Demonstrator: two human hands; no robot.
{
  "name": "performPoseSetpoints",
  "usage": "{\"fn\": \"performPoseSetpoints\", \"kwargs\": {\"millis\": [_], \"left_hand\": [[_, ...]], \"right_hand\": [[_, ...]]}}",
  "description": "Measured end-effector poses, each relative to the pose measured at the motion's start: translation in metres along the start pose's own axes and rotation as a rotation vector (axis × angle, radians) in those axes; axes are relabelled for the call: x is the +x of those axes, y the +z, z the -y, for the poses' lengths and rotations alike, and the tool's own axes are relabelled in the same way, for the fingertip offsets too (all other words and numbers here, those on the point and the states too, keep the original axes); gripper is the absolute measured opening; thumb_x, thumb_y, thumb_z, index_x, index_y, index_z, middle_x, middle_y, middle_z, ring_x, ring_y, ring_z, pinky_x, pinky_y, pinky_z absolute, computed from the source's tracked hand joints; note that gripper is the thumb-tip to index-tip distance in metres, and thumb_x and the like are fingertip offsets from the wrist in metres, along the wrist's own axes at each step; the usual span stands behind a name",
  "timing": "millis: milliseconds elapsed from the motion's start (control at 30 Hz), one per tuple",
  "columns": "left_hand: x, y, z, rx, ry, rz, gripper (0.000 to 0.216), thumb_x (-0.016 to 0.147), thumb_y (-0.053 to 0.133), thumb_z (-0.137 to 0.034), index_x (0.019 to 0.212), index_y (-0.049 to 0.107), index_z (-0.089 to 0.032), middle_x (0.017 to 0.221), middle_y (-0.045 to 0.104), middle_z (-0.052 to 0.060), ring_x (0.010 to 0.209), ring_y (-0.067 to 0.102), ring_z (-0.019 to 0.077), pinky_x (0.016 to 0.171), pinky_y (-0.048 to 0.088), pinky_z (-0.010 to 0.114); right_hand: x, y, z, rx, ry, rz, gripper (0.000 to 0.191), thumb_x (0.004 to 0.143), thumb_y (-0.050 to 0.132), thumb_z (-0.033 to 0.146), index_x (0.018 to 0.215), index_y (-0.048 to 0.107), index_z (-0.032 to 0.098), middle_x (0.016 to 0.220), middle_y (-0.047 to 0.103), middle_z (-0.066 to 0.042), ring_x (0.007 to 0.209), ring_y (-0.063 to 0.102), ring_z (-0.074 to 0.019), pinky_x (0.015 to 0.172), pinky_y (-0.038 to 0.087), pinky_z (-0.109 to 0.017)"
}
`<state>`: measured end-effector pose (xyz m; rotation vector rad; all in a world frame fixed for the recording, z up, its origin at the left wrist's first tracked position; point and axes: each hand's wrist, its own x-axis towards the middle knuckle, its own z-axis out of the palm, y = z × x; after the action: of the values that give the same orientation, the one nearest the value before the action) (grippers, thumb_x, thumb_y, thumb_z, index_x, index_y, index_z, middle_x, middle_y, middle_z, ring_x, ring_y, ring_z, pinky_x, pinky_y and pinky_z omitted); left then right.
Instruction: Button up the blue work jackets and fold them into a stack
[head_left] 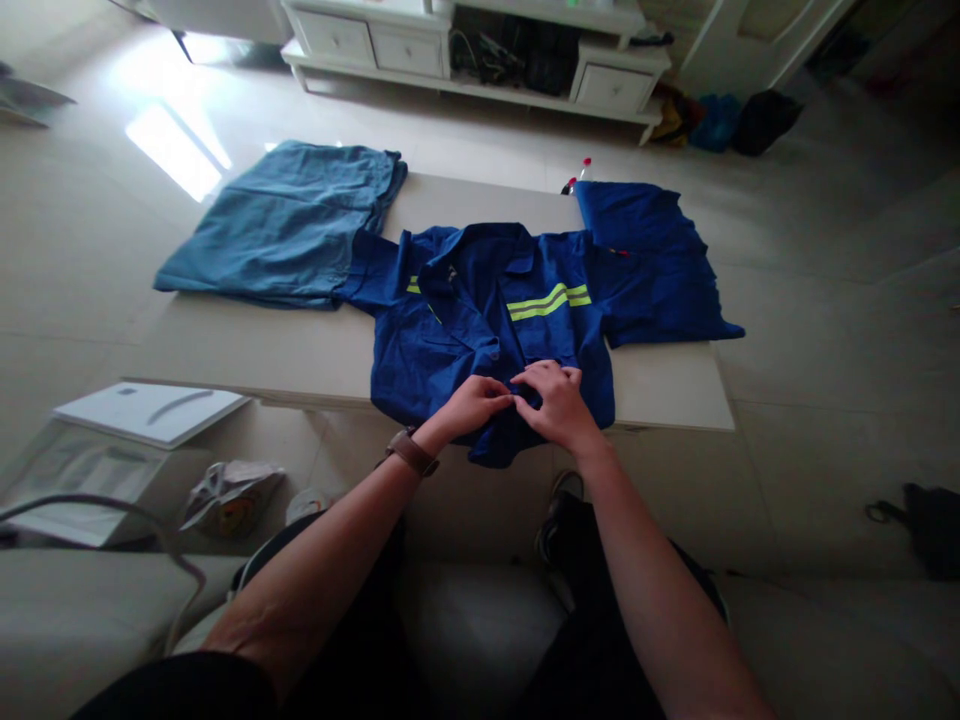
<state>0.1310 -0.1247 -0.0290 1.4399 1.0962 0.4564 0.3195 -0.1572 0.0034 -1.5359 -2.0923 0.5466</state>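
Head view shows the left hand (472, 404) and right hand (555, 402) with fingers (492, 386) pinching the blue shirt (411, 355), the teal cloth (281, 225) lying leftward beyond them.

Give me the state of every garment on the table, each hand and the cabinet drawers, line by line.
Striped shirt: spread on the table, open at the collar.
Left hand: fingertips pinched together at the shirt's front.
Right hand: fingers bent there, grip unclear.
Light blue garment: folded, lying flat.
Dark blue garment: lying flat.
Cabinet drawers: shut.
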Motion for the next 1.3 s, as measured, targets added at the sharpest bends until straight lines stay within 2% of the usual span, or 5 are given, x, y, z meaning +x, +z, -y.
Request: {"fn": "performPoseSetpoints", "kwargs": {"millis": [133,633,900,967,1300], "left_hand": [[0.001,-0.003,-0.001,-0.021,-0.019,0.001,0.022,0.075,0.063,-0.018,0.088,0.079,-0.012,0.068,0.068,0.001,0.061,0.055,0.0114,0.059,0.042,0.023],[-0.007,0.003,-0.009,-0.087,0.185,-0.125,0.026,0.07,0.064,-0.004,0.093,0.064,-0.016,0.079,0.066,0.0,0.074,0.065,0.0116,0.069,0.053,0.022],[-0.002,0.012,0.0,-0.156,0.233,-0.311,0.024,0.069,0.066,-0.006,0.091,0.064,-0.016,0.08,0.067,-0.001,0.075,0.066,0.0116,0.068,0.054,0.021],[-0.001,0.013,0.001,-0.181,0.233,-0.33,0.025,0.069,0.066,-0.005,0.091,0.064,-0.016,0.079,0.067,-0.001,0.074,0.066,0.0112,0.067,0.054,0.021],[-0.006,0.015,-0.007,-0.196,0.209,-0.361,0.025,0.072,0.069,-0.007,0.094,0.063,-0.017,0.078,0.07,-0.002,0.069,0.071,0.0116,0.066,0.056,0.02]], "right_hand": [[-0.001,0.001,-0.007,0.032,0.02,0.063,0.015,0.082,0.064,0.014,0.087,0.07,0.028,0.095,0.074,-0.004,0.108,0.059,-0.0272,0.097,0.029,-0.046],[0.003,0.011,0.0,0.053,0.146,-0.19,0.017,0.08,0.065,0.016,0.082,0.05,0.025,0.096,0.061,-0.004,0.094,0.058,-0.0236,0.083,0.037,-0.037],[0.001,0.009,-0.002,0.021,-0.038,-0.051,0.003,0.086,0.069,0.023,0.087,0.067,0.022,0.109,0.066,-0.008,0.111,0.061,-0.0268,0.093,0.043,-0.042],[0.001,0.008,-0.005,0.02,-0.068,-0.018,0.009,0.084,0.072,0.022,0.092,0.069,0.022,0.114,0.066,-0.009,0.115,0.06,-0.028,0.095,0.044,-0.043],[0.001,0.008,-0.007,-0.011,-0.032,-0.061,0.01,0.088,0.066,0.013,0.087,0.072,0.022,0.109,0.069,-0.009,0.11,0.062,-0.0275,0.092,0.045,-0.045]]}}
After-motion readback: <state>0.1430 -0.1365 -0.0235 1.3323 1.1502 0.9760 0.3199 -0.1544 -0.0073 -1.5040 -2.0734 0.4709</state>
